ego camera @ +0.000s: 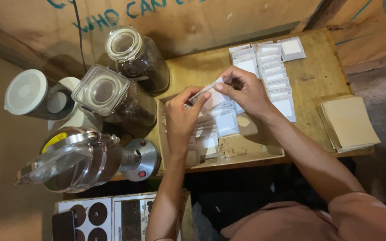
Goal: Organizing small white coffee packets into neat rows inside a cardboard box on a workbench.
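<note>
Both my hands meet over an open cardboard box (246,154) on a small wooden table (316,78). My left hand (182,118) and my right hand (245,89) pinch the same small white sachet (213,93) between their fingertips, just above the box. The box holds several more white sachets (217,127), stacked loosely on edge. Beyond my right hand, a row of overlapping white sachets (273,76) lies flat on the table, running from the far edge towards me.
A stack of tan paper sheets (349,122) lies at the table's right end. On the left stand two lidded glass jars (132,56) of dark contents, a white-lidded tub (27,93), a clear-lidded grinder (74,158) and a printed sheet (112,218).
</note>
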